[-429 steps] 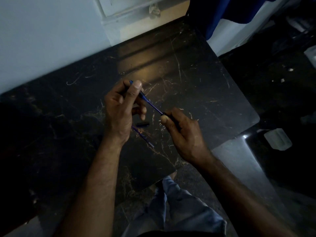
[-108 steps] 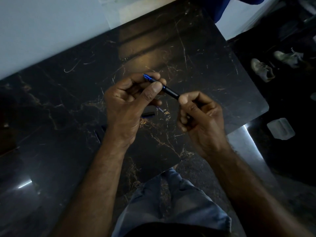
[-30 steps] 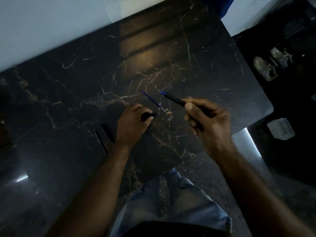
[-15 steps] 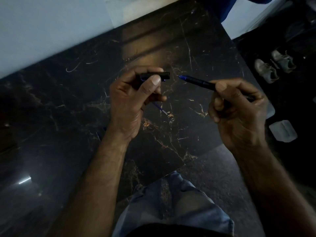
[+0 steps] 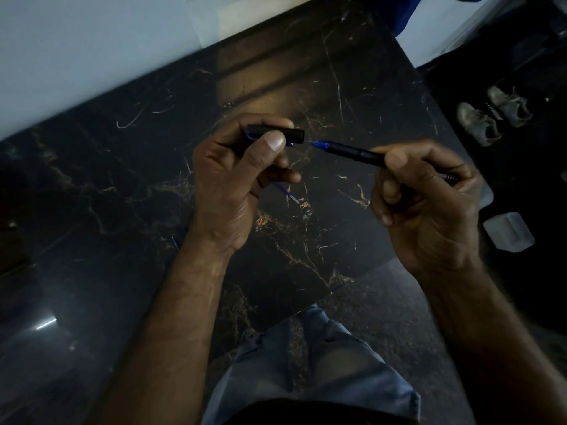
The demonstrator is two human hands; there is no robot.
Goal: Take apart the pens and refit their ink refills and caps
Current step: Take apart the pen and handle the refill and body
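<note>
My left hand (image 5: 233, 182) grips a black pen cap (image 5: 276, 134) with a blue clip, its open end facing right. My right hand (image 5: 426, 204) holds a black pen (image 5: 349, 151) by its rear half, the blue tip pointing left at the cap's mouth with a small gap between them. Both are held above the black marble table (image 5: 306, 87). A thin blue ink refill (image 5: 287, 193) lies on the table below my left fingers, partly hidden by them.
The table's right edge and near corner drop to a dark floor. A pair of grey shoes (image 5: 494, 113) and a pale plastic container (image 5: 509, 231) lie on the floor at right. My knee in blue jeans (image 5: 306, 363) is below. A pale wall runs along the table's far side.
My left hand picked the cap off the table and lifted it. Since half a second ago the pen tip has come closer to the cap's mouth.
</note>
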